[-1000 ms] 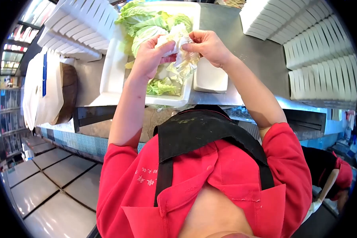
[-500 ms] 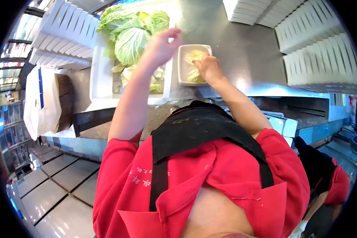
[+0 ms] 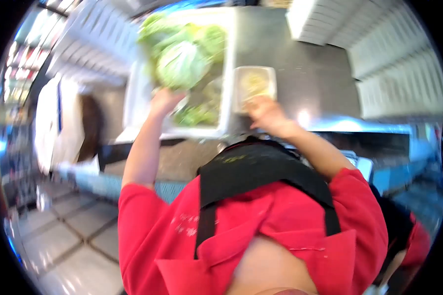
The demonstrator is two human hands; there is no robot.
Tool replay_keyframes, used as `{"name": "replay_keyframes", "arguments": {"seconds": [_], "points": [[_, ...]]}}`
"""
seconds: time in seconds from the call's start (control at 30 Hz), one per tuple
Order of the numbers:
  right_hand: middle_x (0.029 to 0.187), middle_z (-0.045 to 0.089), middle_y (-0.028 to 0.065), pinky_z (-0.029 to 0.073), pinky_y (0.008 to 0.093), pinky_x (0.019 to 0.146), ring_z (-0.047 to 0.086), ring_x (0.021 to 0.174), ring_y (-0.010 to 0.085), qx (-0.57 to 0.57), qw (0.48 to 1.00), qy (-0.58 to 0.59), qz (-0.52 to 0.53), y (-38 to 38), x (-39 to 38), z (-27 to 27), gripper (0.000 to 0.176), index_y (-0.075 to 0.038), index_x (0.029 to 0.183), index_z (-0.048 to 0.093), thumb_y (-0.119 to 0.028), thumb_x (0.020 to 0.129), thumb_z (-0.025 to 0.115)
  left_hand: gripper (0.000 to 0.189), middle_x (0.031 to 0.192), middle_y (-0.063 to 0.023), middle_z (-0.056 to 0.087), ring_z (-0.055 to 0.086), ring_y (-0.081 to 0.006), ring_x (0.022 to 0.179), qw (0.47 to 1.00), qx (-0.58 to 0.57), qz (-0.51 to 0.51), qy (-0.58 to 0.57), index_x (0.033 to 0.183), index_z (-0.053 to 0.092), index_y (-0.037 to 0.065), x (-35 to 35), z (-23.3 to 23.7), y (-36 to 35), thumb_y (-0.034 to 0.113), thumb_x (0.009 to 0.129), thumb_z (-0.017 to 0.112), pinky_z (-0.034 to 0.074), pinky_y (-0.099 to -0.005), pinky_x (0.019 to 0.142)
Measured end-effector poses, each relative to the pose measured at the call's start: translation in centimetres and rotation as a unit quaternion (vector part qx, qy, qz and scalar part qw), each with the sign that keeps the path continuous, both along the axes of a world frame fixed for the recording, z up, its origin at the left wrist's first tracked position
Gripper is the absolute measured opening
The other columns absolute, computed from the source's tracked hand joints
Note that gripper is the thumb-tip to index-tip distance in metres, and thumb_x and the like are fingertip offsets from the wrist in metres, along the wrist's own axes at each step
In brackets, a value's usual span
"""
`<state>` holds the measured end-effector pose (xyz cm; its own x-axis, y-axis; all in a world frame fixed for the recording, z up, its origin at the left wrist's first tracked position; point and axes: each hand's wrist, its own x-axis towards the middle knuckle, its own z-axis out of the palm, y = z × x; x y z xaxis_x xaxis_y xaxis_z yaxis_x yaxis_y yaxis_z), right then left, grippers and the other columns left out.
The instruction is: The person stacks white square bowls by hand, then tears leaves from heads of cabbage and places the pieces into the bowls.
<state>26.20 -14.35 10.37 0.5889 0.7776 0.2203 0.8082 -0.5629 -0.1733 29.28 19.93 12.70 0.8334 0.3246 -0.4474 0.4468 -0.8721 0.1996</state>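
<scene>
My left hand (image 3: 166,102) reaches into a large white tray (image 3: 228,73), its fingers closed on a pale cabbage leaf (image 3: 182,102); motion blur softens the grip. Just beyond it in the tray lies a big piece of napa cabbage (image 3: 183,64) with green outer leaves, and loose green leaf pieces (image 3: 197,114) are to its right. My right hand (image 3: 267,114) is at the near edge of a small white rectangular dish (image 3: 237,88) holding yellowish shredded leaves (image 3: 255,84). Its thumb is apart from the fingers, which are blurred over the dish's near rim.
Stacked white slotted containers (image 3: 101,42) stand at the back left, with more white containers (image 3: 398,91) along the right. A round wooden block (image 3: 88,123) with a white cover is left of the tray. Another person in red (image 3: 418,241) is at lower right.
My left hand has come down from above the tray's right edge into the leaves. My right hand has drawn back from inside the dish to its near rim. The whole view has shifted slightly.
</scene>
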Motion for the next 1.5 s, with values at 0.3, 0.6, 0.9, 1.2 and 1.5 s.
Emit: {"name": "replay_keyframes", "arguments": {"seconds": [0.3, 0.6, 0.9, 1.2, 1.5], "points": [[0.089, 0.057, 0.0112, 0.047, 0.0377, 0.076, 0.056, 0.085, 0.0272, 0.038, 0.997, -0.041, -0.051, -2.6, 1.3, 4.7, 0.022, -0.003, 0.081, 0.057, -0.009, 0.060, 0.061, 0.041, 0.086, -0.0121, 0.064, 0.061, -0.0226, 0.076, 0.976, -0.147, -0.028, -0.159, 0.097, 0.060, -0.002, 1.3, -3.2, 3.0, 0.008, 0.059, 0.071, 0.048, -0.0333, 0.070], [0.095, 0.059, 0.0100, 0.045, 0.0383, 0.070, 0.056, 0.084, 0.0271, 0.085, 0.962, -0.252, -0.056, -12.2, 3.2, 27.7, 0.037, -0.002, 0.102, 0.059, -0.005, 0.065, 0.066, 0.036, 0.091, -0.0082, 0.056, 0.054, -0.0158, 0.074, 0.891, -0.341, 0.205, -0.218, 0.102, 0.049, 0.002, -1.0, 2.2, 2.5, 0.002, 0.067, 0.058, 0.043, -0.0281, 0.055], [0.107, 0.058, 0.0164, 0.042, 0.0388, 0.090, 0.053, 0.101, 0.0335, 0.104, 0.917, -0.369, -0.108, -17.2, 22.0, 40.6, 0.040, 0.000, 0.110, 0.059, -0.003, 0.070, 0.066, 0.041, 0.102, -0.0112, 0.057, 0.058, -0.0201, 0.091, 0.663, -0.632, 0.231, -0.327, 0.116, 0.042, 0.003, -3.1, 8.4, 1.1, -0.003, 0.077, 0.052, 0.051, -0.0325, 0.072], [0.126, 0.052, 0.0092, 0.037, 0.0307, 0.099, 0.045, 0.119, 0.0211, 0.044, 0.973, -0.193, -0.120, -25.9, 33.6, 37.0, 0.049, -0.002, 0.123, 0.050, -0.007, 0.077, 0.063, 0.055, 0.119, -0.0169, 0.052, 0.056, -0.0232, 0.104, 0.608, -0.689, 0.179, -0.351, 0.131, 0.032, 0.004, -3.2, 8.6, -0.8, -0.002, 0.082, 0.055, 0.050, -0.0355, 0.085], [0.113, 0.053, 0.0127, 0.040, 0.0343, 0.091, 0.049, 0.107, 0.0208, 0.271, 0.949, -0.085, -0.137, -19.9, 17.0, 24.9, 0.035, -0.006, 0.113, 0.054, -0.005, 0.078, 0.060, 0.052, 0.115, -0.0147, 0.054, 0.053, -0.0231, 0.102, 0.907, 0.128, -0.069, -0.394, 0.122, 0.050, 0.003, -1.9, 5.1, 1.2, 0.019, 0.076, 0.070, 0.046, -0.0347, 0.081]]}}
